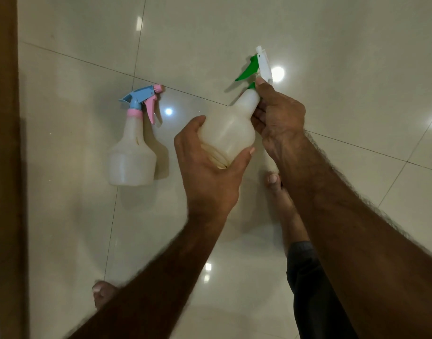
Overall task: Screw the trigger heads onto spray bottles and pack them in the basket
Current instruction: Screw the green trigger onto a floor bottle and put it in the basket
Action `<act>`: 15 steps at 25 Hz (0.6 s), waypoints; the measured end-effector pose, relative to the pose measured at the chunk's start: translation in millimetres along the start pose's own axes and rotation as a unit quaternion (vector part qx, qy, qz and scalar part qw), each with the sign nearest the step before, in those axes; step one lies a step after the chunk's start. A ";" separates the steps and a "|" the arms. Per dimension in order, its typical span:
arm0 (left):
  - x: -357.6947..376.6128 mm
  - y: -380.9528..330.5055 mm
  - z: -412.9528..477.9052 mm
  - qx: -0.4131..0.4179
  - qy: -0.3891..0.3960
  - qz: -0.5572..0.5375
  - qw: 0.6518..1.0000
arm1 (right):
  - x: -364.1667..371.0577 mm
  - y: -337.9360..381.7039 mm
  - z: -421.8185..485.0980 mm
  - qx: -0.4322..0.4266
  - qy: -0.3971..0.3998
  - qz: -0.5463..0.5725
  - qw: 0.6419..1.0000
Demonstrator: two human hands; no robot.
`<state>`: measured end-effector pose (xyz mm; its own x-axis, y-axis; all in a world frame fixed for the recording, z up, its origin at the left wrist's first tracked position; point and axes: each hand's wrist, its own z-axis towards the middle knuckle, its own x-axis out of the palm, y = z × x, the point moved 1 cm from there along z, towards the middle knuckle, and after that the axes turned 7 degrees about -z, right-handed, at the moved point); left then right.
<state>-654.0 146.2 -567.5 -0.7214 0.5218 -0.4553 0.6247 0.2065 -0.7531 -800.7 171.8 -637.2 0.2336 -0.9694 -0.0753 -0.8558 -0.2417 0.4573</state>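
I hold a translucent white spray bottle (231, 128) in the air over the floor, tilted with its neck pointing up and right. My left hand (210, 167) wraps its base from below. My right hand (277, 118) grips the neck, fingers at the collar of the green and white trigger head (257, 67) that sits on the bottle's top. A second translucent bottle (131, 152) with a blue and pink trigger head (144, 99) on it lies flat on the tiles to the left. No basket is in view.
Glossy cream floor tiles (234, 33) with light reflections fill the view. A brown wooden edge (4, 143) runs down the left side. My bare feet (281, 192) show below the hands, one at the lower left (102, 294).
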 end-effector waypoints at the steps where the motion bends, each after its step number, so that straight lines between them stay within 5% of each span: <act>1: 1.2 -3.4 -1.3 0.040 0.000 0.036 0.999 | 0.4 -0.4 0.4 0.002 -0.008 0.003 1.000; 3: 4.6 -9.0 0.2 0.017 0.014 0.017 1.000 | 0.7 -1.9 1.0 0.006 -0.015 0.010 1.000; 5: 7.3 -11.0 6.5 -0.136 0.016 -0.124 0.983 | -0.4 -2.7 1.6 0.006 -0.014 0.013 1.000; 8: -1.5 -3.9 16.0 -0.404 0.074 -0.304 0.859 | 0.0 -2.8 1.2 0.004 -0.014 0.017 1.000; 10: -8.5 4.1 18.5 -0.389 0.112 -0.287 0.868 | 1.0 -1.7 -0.2 0.001 -0.016 0.023 1.000; 13: -7.9 9.2 15.4 -0.224 0.073 -0.185 0.954 | 1.4 -1.0 -0.2 -0.005 -0.010 0.018 1.000; 15: -10.2 6.4 16.9 -0.284 0.085 -0.232 0.926 | 3.1 -2.5 -0.1 -0.004 -0.007 0.012 1.000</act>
<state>-647.7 128.2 -575.7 -0.9241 0.3812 -0.0272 0.3510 0.8185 -0.4547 -797.8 169.4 -638.4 0.2064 -0.9755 -0.0756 -0.8576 -0.2176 0.4661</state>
